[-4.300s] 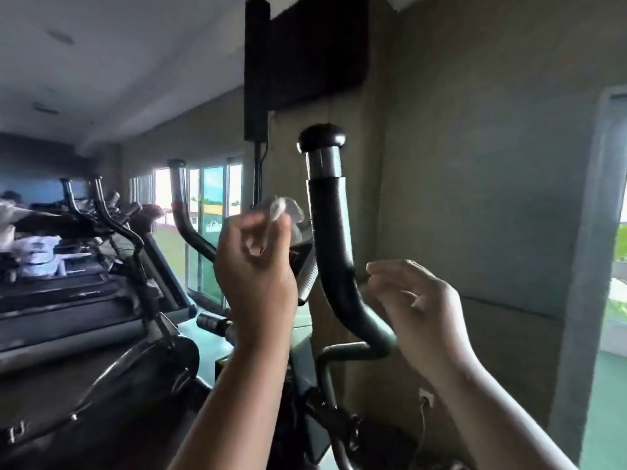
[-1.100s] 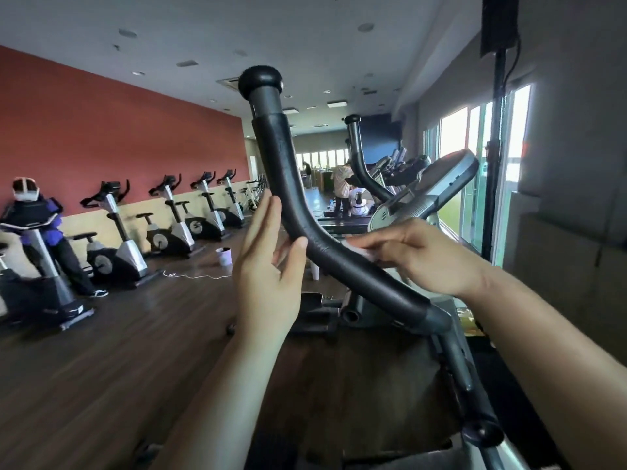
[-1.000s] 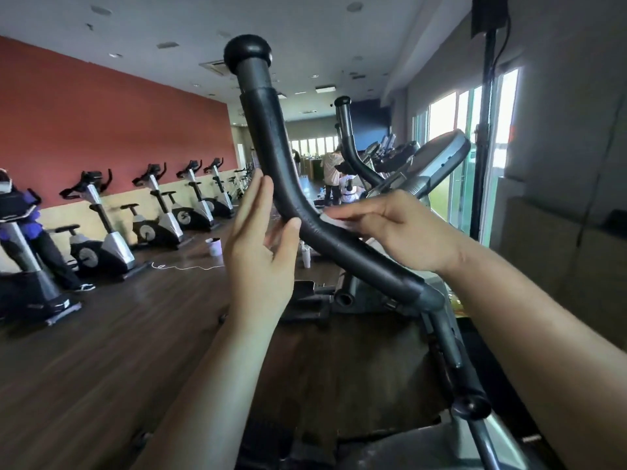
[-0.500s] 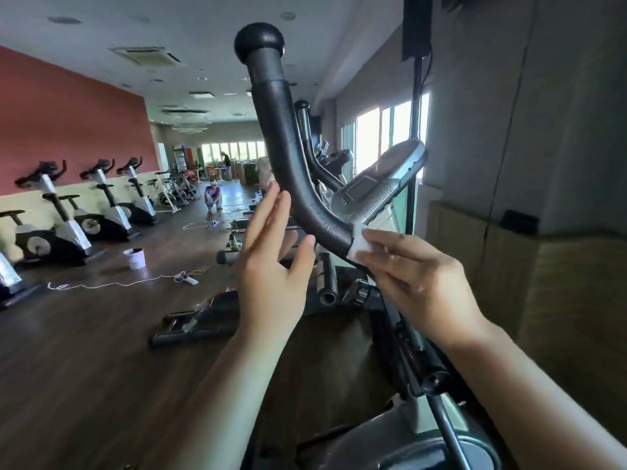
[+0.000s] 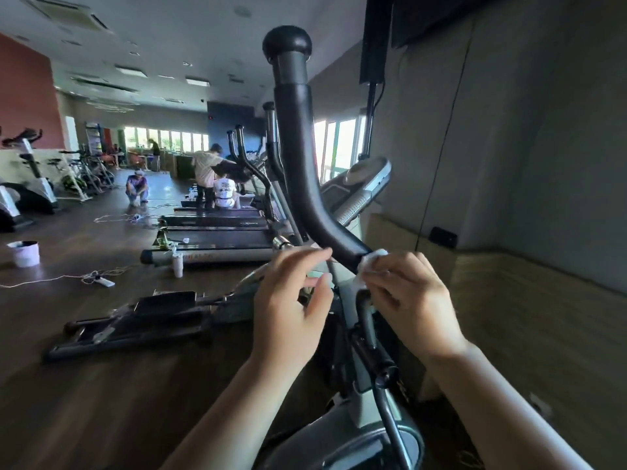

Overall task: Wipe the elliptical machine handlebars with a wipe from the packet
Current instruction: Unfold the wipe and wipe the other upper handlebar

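A black padded handlebar [image 5: 298,157] of the elliptical rises in the middle of the view, with a round knob on top and a bend low down. My right hand [image 5: 407,300] pinches a small white wipe [image 5: 370,262] against the lower end of the grip, just below the bend. My left hand [image 5: 291,300] hovers left of the bar at the same height, fingers loosely curled, holding nothing. The wipe packet is not in view.
The elliptical's console [image 5: 359,191] sits behind the bar, its pedal arm [image 5: 135,320] stretches left over the wood floor. Treadmills [image 5: 217,239] line up beyond, with people standing near them. A spray bottle [image 5: 177,262] and a white bucket [image 5: 23,254] stand on the floor. A wall is close on the right.
My right hand has slid the wipe down the handlebar from the bend to the grip's lower end. My left hand dropped and its fingers curled. The view swung right.
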### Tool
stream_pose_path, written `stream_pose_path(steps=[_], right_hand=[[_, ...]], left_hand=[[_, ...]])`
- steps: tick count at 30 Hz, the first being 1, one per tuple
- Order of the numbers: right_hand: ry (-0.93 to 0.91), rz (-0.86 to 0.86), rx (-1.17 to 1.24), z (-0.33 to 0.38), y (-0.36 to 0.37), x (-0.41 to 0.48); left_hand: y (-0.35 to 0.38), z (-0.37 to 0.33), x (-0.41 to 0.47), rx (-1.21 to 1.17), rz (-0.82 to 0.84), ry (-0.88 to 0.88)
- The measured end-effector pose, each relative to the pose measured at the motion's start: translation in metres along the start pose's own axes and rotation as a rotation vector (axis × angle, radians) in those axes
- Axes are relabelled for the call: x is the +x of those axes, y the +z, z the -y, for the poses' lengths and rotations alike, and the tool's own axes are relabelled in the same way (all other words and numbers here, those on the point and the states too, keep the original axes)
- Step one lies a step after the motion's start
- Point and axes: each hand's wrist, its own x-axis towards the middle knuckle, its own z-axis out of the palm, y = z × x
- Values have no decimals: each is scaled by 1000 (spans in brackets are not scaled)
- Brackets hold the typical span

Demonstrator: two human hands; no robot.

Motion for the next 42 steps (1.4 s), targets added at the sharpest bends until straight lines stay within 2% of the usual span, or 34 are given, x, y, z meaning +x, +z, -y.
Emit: stream_pose_path(steps=[4, 10, 13, 18, 24, 30, 34, 38, 42], right_hand=[[-43, 40, 29, 14, 7, 28], [67, 41, 287, 5, -13, 15], [112, -18, 328, -15, -14, 24], [11, 100, 331, -43, -9, 15], [4, 136, 397, -67, -7, 18], [51, 266, 549, -79, -6, 26], [31, 289, 597, -82, -3, 30], [-6, 277, 605, -82, 2, 28], [-66, 294, 574, -83, 4, 31]], left_hand=[[32, -7, -13, -79, -3, -101], [60, -17, -16, -93, -123, -237], [71, -17, -7, -11, -223, -248], [92, -9, -29, 84, -328, -357], [112, -23, -21, 204, -419, -313], [146, -29, -51, 85, -425, -407], [138, -20, -41, 81, -541, -433], [150, -25, -58, -44, -546, -502], [142, -19, -43, -193, -697, -482]])
